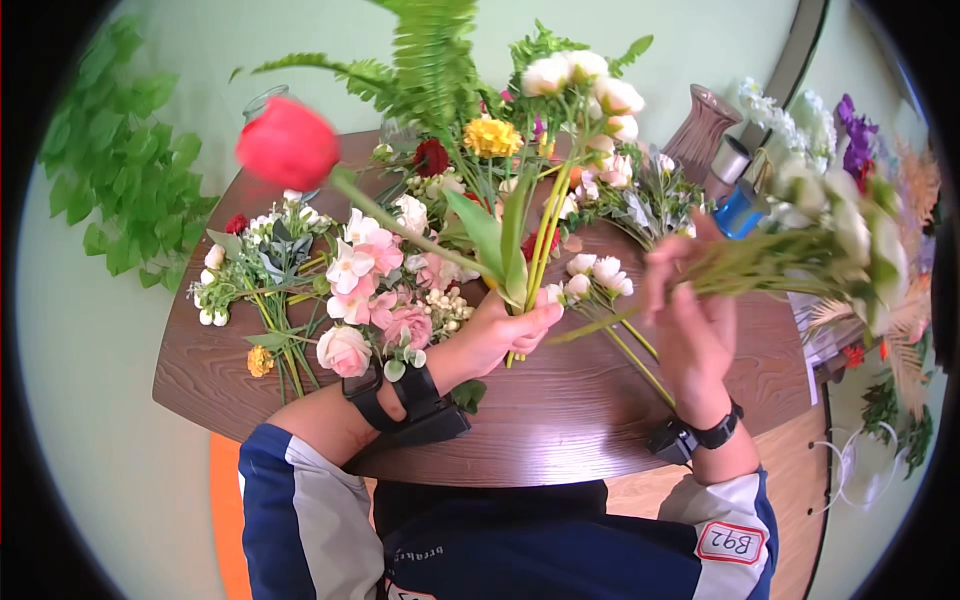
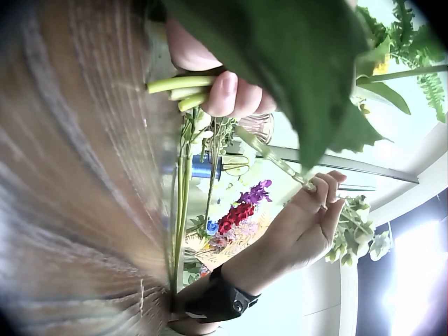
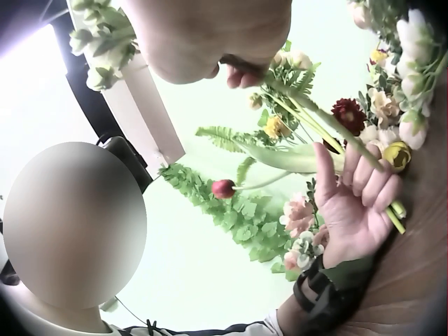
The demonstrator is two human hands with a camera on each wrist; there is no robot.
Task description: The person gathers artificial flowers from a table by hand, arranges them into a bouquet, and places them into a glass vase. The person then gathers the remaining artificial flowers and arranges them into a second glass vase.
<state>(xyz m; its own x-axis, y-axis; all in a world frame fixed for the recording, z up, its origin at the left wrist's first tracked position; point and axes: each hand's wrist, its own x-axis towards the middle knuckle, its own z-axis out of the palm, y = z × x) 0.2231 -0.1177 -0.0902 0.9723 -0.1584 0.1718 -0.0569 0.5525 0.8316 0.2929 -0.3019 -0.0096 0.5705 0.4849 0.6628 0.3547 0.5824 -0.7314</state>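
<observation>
The left hand (image 1: 505,335) grips a bundle of green stems (image 1: 545,240) above the table; a red tulip (image 1: 288,143), fern leaves (image 1: 430,60) and white blooms (image 1: 585,80) fan out from it. In the left wrist view its fingers (image 2: 245,98) curl round the cut stem ends (image 2: 178,84). To the right, the right hand (image 1: 695,320) is raised, its fingers round the stem of a blurred white-flowered spray (image 1: 855,235) lying sideways, the stem end pointing at the left hand. In the right wrist view that stem (image 3: 329,122) reaches across to the left hand (image 3: 360,199).
Pink and white flowers (image 1: 370,260) lie on the table (image 1: 560,440) at the left. White-budded stems (image 1: 640,345) lie between the hands. Behind stand a glass vase (image 1: 700,125) and a blue roll (image 1: 738,210). Green foliage (image 1: 125,160) hangs at the far left.
</observation>
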